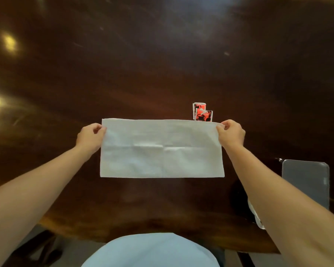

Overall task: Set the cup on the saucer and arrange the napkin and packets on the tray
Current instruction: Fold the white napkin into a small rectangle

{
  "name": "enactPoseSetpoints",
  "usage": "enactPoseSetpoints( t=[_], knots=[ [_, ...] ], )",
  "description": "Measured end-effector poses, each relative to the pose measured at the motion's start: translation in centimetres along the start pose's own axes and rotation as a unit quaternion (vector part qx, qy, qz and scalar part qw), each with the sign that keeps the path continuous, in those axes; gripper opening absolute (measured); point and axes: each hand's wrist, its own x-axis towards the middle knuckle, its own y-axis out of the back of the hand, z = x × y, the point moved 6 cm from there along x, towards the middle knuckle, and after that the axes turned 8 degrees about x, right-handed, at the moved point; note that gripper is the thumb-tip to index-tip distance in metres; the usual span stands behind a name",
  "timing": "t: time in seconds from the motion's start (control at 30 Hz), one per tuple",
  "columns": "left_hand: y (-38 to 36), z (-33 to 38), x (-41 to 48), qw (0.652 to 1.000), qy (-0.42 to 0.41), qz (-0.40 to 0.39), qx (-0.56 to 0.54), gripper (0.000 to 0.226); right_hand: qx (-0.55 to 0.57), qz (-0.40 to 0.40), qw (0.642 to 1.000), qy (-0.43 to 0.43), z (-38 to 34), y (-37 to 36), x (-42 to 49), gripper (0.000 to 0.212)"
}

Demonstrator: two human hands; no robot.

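A white napkin [162,148] hangs spread out as a wide rectangle above the dark wooden table, with fold creases across its middle. My left hand [90,136] pinches its top left corner. My right hand [231,134] pinches its top right corner. Two red and white packets [202,112] show just above the napkin's top edge, near my right hand; their lower parts are hidden behind the napkin. No cup, saucer or tray is visible; the napkin hides the table behind it.
The glossy dark wooden table [162,64] fills the view, with light reflections at left. A grey flat rectangular object [306,183] lies at the right, past my right forearm. A small white item [255,216] peeks out beside that forearm. The table's near edge runs below.
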Motion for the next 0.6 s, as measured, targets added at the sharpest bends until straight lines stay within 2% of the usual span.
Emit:
enactPoseSetpoints(
  t=[0.13,0.37,0.47,0.6],
  knots=[
    [-0.8,-0.1,1.0,1.000,0.013,0.016,0.008,0.023,-0.011,-0.020,0.999,-0.029,1.6,-2.0,0.6,0.015],
    [-1.3,-1.0,1.4,0.998,0.041,0.023,-0.044,0.020,0.035,0.015,0.997,-0.070,3.6,-2.2,0.4,0.013],
    [-1.5,-2.2,1.1,0.993,0.068,-0.015,-0.093,0.022,0.043,0.016,0.994,-0.103,4.6,-1.4,-0.4,0.014],
    [-2.4,-3.4,-0.5,0.988,0.082,-0.094,-0.094,0.021,0.017,-0.025,0.991,-0.131,6.8,-0.7,-2.4,0.017]
  ],
)
